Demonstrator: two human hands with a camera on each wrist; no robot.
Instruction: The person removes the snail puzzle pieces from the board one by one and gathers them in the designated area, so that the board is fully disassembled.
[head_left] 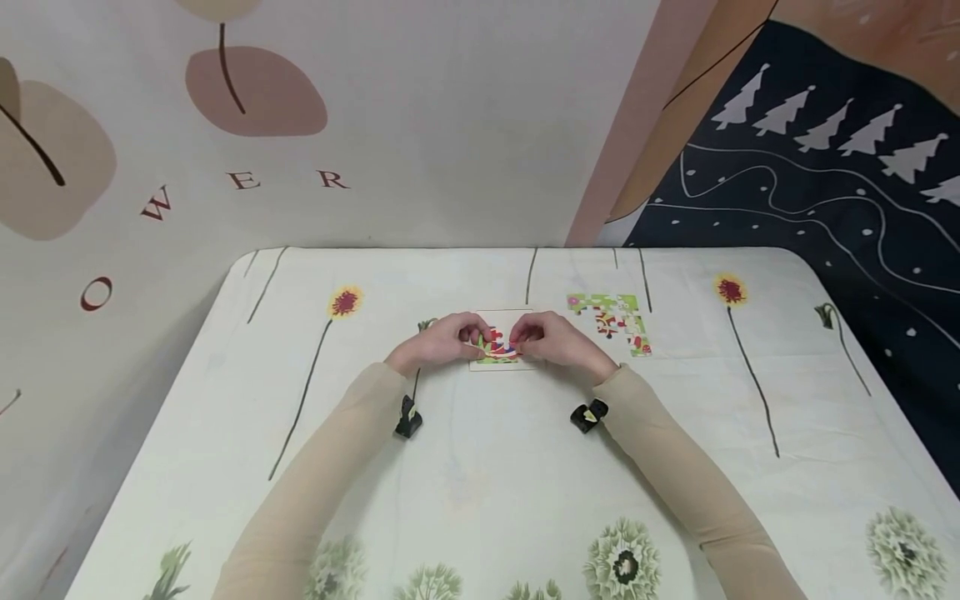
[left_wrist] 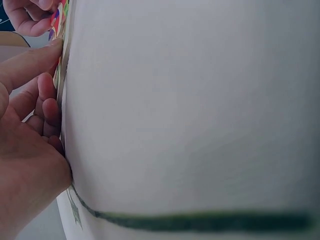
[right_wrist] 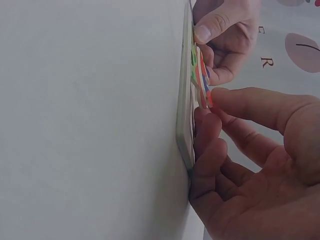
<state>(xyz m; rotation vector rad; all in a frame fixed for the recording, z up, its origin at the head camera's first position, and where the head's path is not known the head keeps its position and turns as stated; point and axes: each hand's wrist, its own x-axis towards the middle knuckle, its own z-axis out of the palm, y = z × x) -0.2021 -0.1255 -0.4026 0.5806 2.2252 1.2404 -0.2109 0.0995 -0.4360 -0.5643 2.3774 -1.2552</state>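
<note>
A puzzle board (head_left: 504, 367) lies flat on the table, partly covered by both hands. On it is a cluster of joined jigsaw pieces (head_left: 501, 347) in red, white, blue and green. From the left, my left hand (head_left: 450, 337) holds the cluster with curled fingers, its thumb (right_wrist: 203, 34) on the near side. My right hand (head_left: 551, 336) pinches the cluster's right end between thumb and forefinger. In the right wrist view, the held jigsaw pieces (right_wrist: 201, 80) tilt up off the board (right_wrist: 185, 115). The pieces under the fingertips are partly hidden.
More jigsaw pieces (head_left: 604, 302), some joined into a green corner-shaped strip with several red and yellow ones inside it, lie to the right of the board. A white flower-printed cloth (head_left: 480, 475) covers the table. A printed curtain (head_left: 465, 150) hangs behind its far edge.
</note>
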